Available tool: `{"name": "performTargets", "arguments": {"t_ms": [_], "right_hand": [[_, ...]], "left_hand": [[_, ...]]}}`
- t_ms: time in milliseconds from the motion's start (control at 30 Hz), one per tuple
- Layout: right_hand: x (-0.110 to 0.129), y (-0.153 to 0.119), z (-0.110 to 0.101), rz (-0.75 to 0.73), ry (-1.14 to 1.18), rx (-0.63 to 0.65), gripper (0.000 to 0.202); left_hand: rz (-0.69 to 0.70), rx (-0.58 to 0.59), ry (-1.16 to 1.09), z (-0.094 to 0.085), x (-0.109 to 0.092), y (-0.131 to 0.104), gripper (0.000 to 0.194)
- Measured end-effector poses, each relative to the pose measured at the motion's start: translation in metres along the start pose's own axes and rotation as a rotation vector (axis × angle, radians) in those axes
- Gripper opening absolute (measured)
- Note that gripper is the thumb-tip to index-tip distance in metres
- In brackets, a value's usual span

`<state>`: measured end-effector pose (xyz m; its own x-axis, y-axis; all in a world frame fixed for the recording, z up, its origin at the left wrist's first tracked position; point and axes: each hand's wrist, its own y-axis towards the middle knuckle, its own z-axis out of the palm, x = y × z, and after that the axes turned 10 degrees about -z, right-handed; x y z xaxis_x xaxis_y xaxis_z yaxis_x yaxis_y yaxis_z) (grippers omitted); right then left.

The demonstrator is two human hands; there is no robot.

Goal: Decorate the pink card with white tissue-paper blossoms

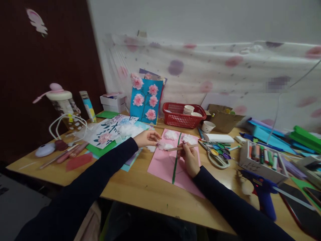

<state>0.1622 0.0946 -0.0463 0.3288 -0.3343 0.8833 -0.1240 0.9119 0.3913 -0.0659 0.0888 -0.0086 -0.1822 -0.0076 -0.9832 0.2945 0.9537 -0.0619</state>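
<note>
A pink sheet of paper (160, 164) lies on the table with a green stem line (175, 167) down it and white cotton tufts near its top. My right hand (190, 158) is over the sheet, fingers closed on a flat wooden stick (175, 148) that points left. The stick's tip meets a cotton tuft (165, 146) on the left of the stem. From the other side my left hand (147, 138) reaches to that tuft, thumb at its edge and fingertips slightly apart above it. Two more tufts, a left one (171, 134) and a right one (189, 138), sit higher up.
Behind stands a blue card (136, 106) with pink flowers, beside a red basket (182, 121) holding paper cups. Scissors (217, 162), a marker box (260, 164) and a blue glue gun (263, 190) lie to the right. Left are printed papers (100, 129) and a bottle (62, 103).
</note>
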Motion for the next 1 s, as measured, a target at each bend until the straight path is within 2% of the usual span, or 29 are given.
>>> {"name": "performTargets", "arguments": {"t_ms": [133, 267, 467, 833, 1000], "right_hand": [[0.003, -0.007, 0.005, 0.022, 0.003, 0.105, 0.036], [0.005, -0.010, 0.006, 0.032, 0.007, 0.149, 0.036], [0.007, -0.012, 0.006, 0.054, 0.005, 0.176, 0.035], [0.005, -0.012, 0.005, 0.041, -0.017, 0.206, 0.034], [0.008, -0.012, 0.008, 0.055, -0.025, 0.187, 0.037]], "left_hand": [[-0.010, 0.084, 0.044, 0.021, 0.008, 0.000, 0.035], [-0.022, 0.100, 0.058, 0.031, 0.011, -0.003, 0.034], [-0.028, 0.111, 0.125, 0.035, 0.013, -0.005, 0.036], [-0.064, 0.230, -0.009, 0.042, 0.014, -0.006, 0.037], [-0.106, 0.302, -0.106, 0.042, 0.013, -0.008, 0.054]]}}
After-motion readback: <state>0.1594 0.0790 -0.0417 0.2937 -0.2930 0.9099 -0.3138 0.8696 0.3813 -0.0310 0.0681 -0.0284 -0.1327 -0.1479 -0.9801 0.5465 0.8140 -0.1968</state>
